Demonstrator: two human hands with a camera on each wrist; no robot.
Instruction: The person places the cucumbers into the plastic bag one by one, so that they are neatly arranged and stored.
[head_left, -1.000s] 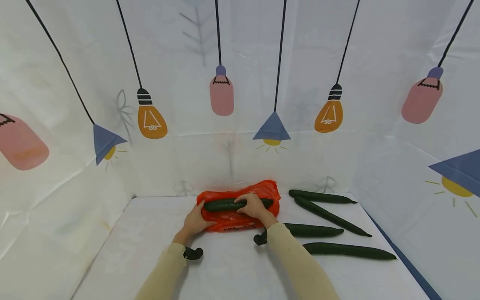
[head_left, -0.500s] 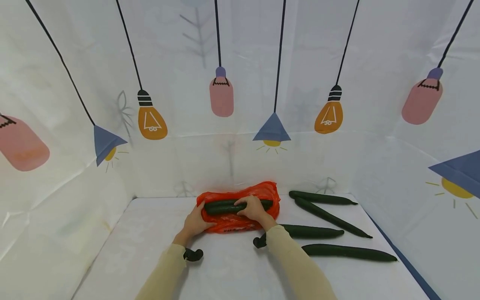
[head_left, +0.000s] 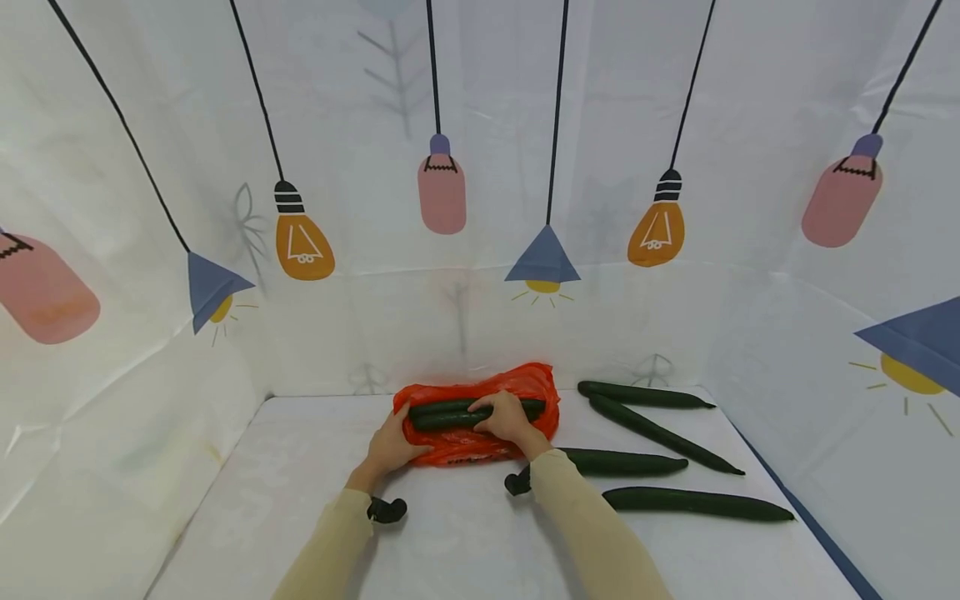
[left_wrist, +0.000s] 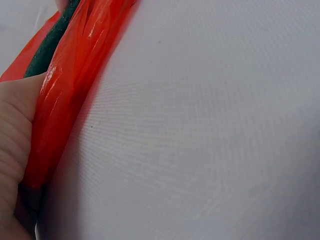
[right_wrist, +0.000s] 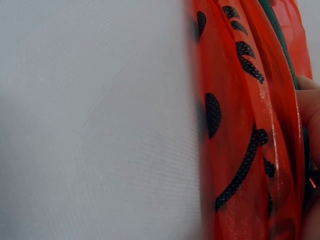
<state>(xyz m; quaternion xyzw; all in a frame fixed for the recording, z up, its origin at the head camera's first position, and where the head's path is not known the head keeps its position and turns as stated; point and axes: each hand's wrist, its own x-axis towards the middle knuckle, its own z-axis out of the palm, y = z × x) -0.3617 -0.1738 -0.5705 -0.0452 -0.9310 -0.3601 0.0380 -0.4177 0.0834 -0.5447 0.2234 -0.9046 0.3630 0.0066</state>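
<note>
A red plastic bag lies spread open near the back of the table, with black print on its near side. Inside it two dark green cucumbers lie side by side, the front cucumber nearer to me and the rear cucumber behind it. My right hand grips the front cucumber from above, right of its middle. At the bag's left end my left hand holds the edge, thumb along the near side. In the left wrist view the thumb sits against the red plastic.
Several cucumbers lie to the right: a back cucumber, a slanting cucumber, a middle cucumber and a front cucumber. The middle one is partly behind my right forearm. A white sheet wall rises behind the table.
The front cucumber has come slightly toward me and down in the bag under my right hand, so the rear one now shows behind it. My left hand has stayed put.
</note>
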